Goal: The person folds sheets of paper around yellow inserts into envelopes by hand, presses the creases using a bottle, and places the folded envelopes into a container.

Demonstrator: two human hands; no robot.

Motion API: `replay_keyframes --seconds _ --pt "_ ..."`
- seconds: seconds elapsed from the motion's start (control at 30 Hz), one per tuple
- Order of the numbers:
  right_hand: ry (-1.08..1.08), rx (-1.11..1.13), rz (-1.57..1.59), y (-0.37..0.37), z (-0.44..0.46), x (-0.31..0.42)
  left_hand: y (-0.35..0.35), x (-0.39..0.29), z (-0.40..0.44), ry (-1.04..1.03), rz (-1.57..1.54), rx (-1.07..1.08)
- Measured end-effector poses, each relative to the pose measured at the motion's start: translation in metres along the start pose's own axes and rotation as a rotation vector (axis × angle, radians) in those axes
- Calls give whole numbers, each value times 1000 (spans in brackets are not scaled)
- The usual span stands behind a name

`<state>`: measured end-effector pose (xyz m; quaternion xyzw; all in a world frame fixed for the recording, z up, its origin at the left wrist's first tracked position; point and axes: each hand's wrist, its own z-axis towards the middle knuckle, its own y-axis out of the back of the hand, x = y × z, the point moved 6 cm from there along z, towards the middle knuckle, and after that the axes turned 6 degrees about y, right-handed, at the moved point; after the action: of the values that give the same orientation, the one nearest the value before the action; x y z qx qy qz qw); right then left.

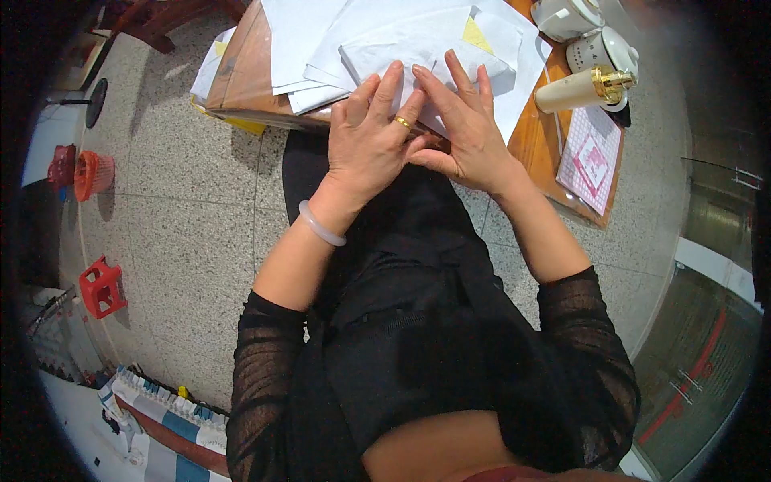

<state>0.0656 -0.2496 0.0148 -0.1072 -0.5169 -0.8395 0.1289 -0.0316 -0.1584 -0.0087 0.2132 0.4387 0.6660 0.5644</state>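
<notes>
Both my hands lie side by side at the near edge of a wooden table (pixel 241 76). The spread fingers of my left hand (pixel 368 145) rest on a folded white paper (pixel 385 58), with a gold ring on one finger and a pale bangle at the wrist. My right hand (pixel 467 132) also has its fingers apart on the folded paper, its thumb close to my left hand. A yellow patch (pixel 475 35) shows at the paper's upper right. Loose white sheets (pixel 301 44) lie beneath and around it. Neither hand grips anything.
On the table's right stand a cream bottle with a gold pump (pixel 570 90), two lidded white cups (pixel 602 50) and a pink-and-white booklet (pixel 590 157). A red stool (pixel 103 287) and a red basket (pixel 96 175) are on the floor at left.
</notes>
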Motion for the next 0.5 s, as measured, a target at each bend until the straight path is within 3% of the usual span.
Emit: replay_keyframes --seconds 0.23,0.5 --pt "-57 4 -178 3 7 -29 5 -4 3 14 42 11" --pt "-194 -332 -125 40 0 -32 7 8 13 93 -110 -34"
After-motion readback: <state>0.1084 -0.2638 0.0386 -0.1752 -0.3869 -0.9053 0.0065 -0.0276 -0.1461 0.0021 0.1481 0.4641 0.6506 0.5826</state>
